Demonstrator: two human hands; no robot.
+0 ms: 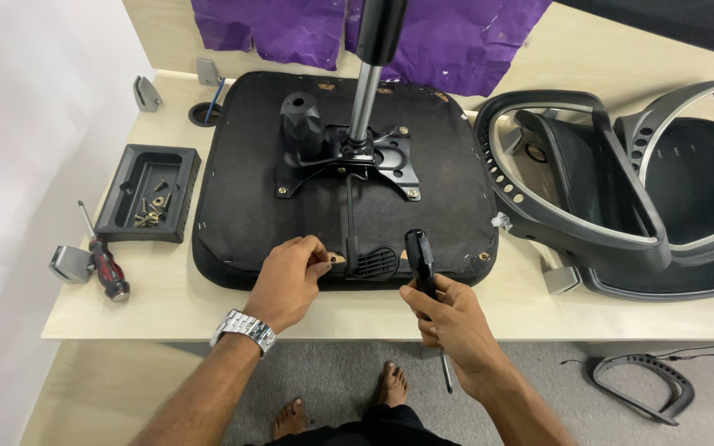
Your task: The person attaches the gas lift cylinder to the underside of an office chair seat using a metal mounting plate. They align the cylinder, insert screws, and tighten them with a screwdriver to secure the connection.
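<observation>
Fingers (317,256) of my left hand (287,281) pinch the seat's near-edge bracket (336,259), nearer it than my right hand (448,318), whose fingers grip an upright screwdriver (420,260).

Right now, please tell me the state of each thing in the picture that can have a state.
Seat cushion: upside down on the table.
Metal mechanism plate: fixed on the seat underside, gas cylinder standing upright in it.
Left hand: fingertips at the seat's front edge.
Right hand: closed around a black-handled tool.
Black tray: holding loose screws.
Red-black screwdriver: lying on the table, untouched.
</observation>
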